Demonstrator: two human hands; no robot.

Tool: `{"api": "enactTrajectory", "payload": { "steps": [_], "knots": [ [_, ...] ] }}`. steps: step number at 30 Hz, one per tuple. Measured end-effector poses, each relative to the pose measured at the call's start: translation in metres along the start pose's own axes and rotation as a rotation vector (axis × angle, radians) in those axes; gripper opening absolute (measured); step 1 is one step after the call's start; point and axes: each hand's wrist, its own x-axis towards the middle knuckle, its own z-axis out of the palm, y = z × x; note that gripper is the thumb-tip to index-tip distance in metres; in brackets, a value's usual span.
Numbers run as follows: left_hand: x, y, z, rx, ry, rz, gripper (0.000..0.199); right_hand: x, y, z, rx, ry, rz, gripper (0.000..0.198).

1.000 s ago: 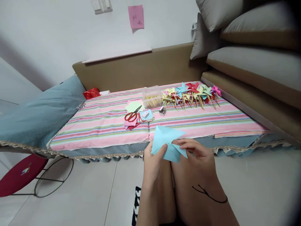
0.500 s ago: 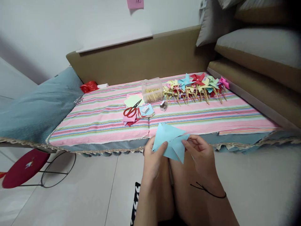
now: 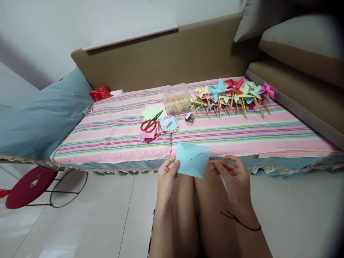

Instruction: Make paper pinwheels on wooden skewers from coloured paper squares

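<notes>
My left hand (image 3: 167, 176) pinches the left corner of a light blue paper square (image 3: 192, 165) between thumb and fingers. A slit runs in from the paper's right corner, and a small dark mark shows near its centre. Just right of the paper, my right hand (image 3: 233, 175) holds nothing. Its fingers are loosely bent and apart, with a gap between them and the sheet. Both hands are above my knees, in front of the couch edge.
On the striped cloth (image 3: 113, 139) lie red-handled scissors (image 3: 149, 125), coloured paper sheets (image 3: 152, 111), and a small open box (image 3: 189, 119). Behind them stands a clear tub of sticks (image 3: 176, 104). Several paper pinwheels (image 3: 233, 87) lie to the right. A red stool (image 3: 29, 186) stands at left.
My right hand has let go of the blue paper and moved slightly right. The cut flap it held has swung back flat against the square. The view has shifted a little.
</notes>
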Motion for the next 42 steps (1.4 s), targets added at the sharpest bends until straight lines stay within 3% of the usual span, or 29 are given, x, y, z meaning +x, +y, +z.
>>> {"api": "enactTrajectory", "payload": {
  "steps": [9, 14, 18, 21, 22, 26, 30, 35, 42],
  "knots": [
    [0.036, -0.020, -0.035, -0.129, 0.204, -0.024, 0.040, 0.014, 0.031, 0.012, -0.163, -0.038, 0.107, 0.033],
    [0.056, -0.014, -0.067, -0.252, 0.414, 0.077, 0.038, 0.041, 0.050, 0.052, -0.208, -0.189, 0.072, 0.028],
    [0.087, 0.006, -0.092, -0.223, 0.503, 0.197, 0.035, 0.087, 0.058, 0.117, -0.401, -0.418, -0.139, 0.018],
    [0.128, 0.027, -0.103, 0.033, 0.548, 0.269, 0.035, 0.125, 0.058, 0.174, -0.812, -0.619, -0.469, 0.023],
    [0.144, 0.033, -0.106, 0.197, 0.554, 0.294, 0.034, 0.138, 0.058, 0.192, -0.870, -0.651, -0.514, 0.024],
    [0.196, 0.049, -0.119, 0.408, 0.590, 0.338, 0.022, 0.178, 0.065, 0.245, -1.035, -0.801, -0.628, 0.027],
    [0.214, 0.042, -0.136, 0.605, 0.600, 0.339, 0.006, 0.202, 0.080, 0.275, -1.184, -0.977, -0.751, 0.028],
    [0.212, 0.026, -0.150, 0.681, 0.524, 0.359, 0.008, 0.211, 0.094, 0.302, -1.303, -1.205, -0.907, 0.026],
    [0.212, 0.019, -0.159, 0.612, 0.450, 0.346, 0.009, 0.213, 0.096, 0.328, -1.443, -1.291, -1.062, 0.024]
  ]
}}
